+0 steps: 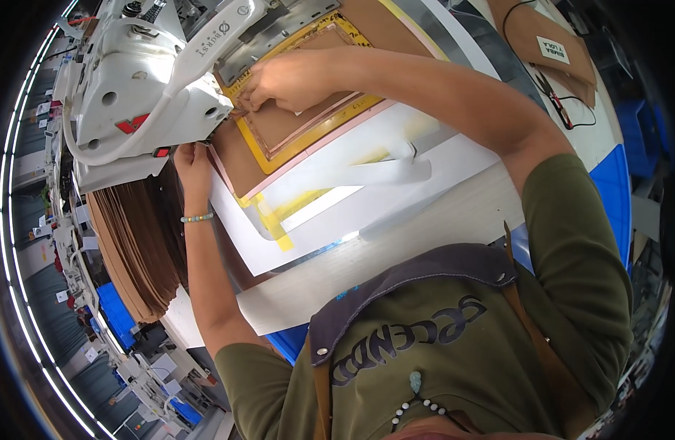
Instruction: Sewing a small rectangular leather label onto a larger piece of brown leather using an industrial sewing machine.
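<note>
My right hand [290, 81] reaches across a yellow rectangular frame template [279, 155]. Its fingers are bent together and pressed down at the template's left side, close to the machine head; what lies under the fingertips is hidden. A brown panel [253, 176] lies beneath the template, with pink strips along its edges. My left hand [193, 163] is at the panel's left corner, just below the white sewing machine [143, 103]. Its fingers are drawn together at the machine's lower edge, and whatever they pinch is too small to make out.
White sheets [257, 246] with yellow tape [276, 224] lie nearer me. A stack of brown sheets [136, 249] stands left of my forearm. Far right are brown pieces [557, 51], red-handled snips [561, 110] and a blue bin [609, 198]. The machine bounds the upper left.
</note>
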